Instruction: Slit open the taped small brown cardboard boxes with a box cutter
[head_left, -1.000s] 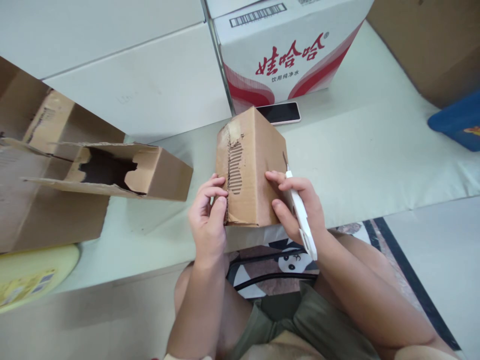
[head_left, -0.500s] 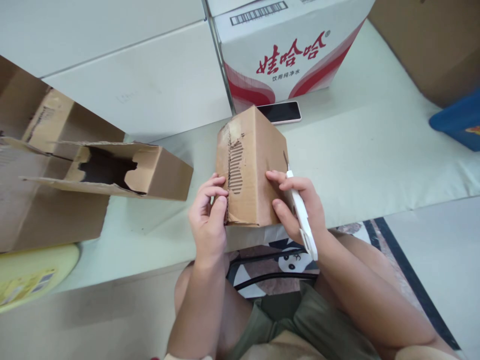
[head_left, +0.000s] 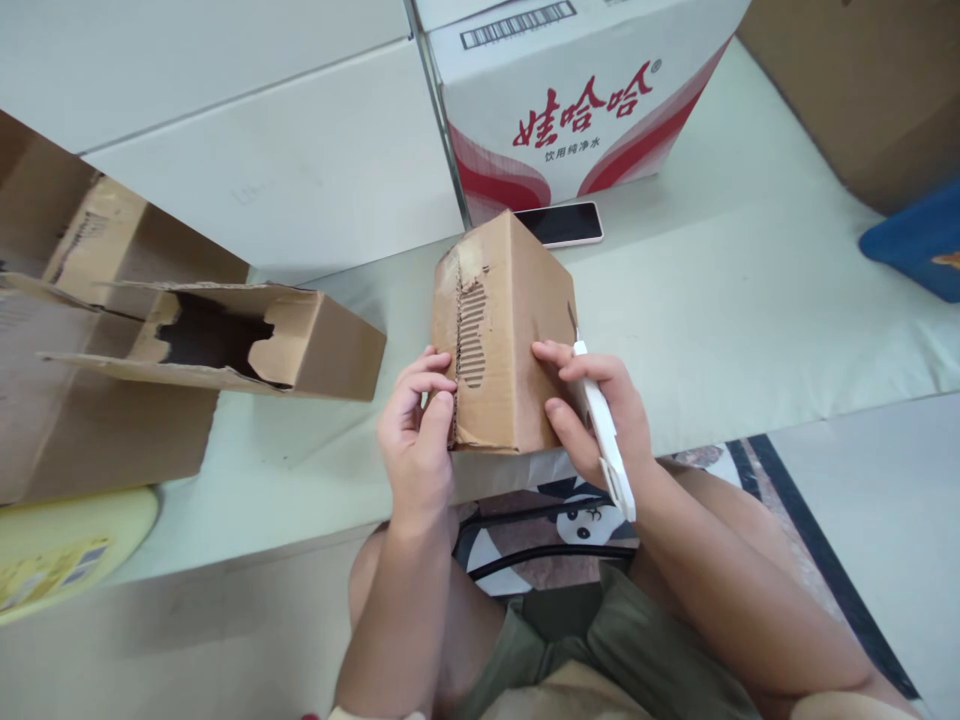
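Observation:
A brown cardboard box [head_left: 541,320] stands at the front edge of the pale green covered surface, between my hands. Along its left face runs a torn seam with a patch of bare corrugation. My left hand [head_left: 420,425] grips the box's lower left edge, thumb and fingers bent against the seam. A white utility knife [head_left: 602,430] is held in my right hand [head_left: 611,405], its blade pointing up and away beside the box. The thumb and index fingertip of that hand touch the box's right face.
Left of me lies an open cardboard box [head_left: 337,345], with larger cartons [head_left: 120,430] beyond it. A phone [head_left: 570,224] rests behind the box, before a white and red carton [head_left: 570,110]. A blue container [head_left: 911,245] stands far right, a yellow one [head_left: 90,550] at near left.

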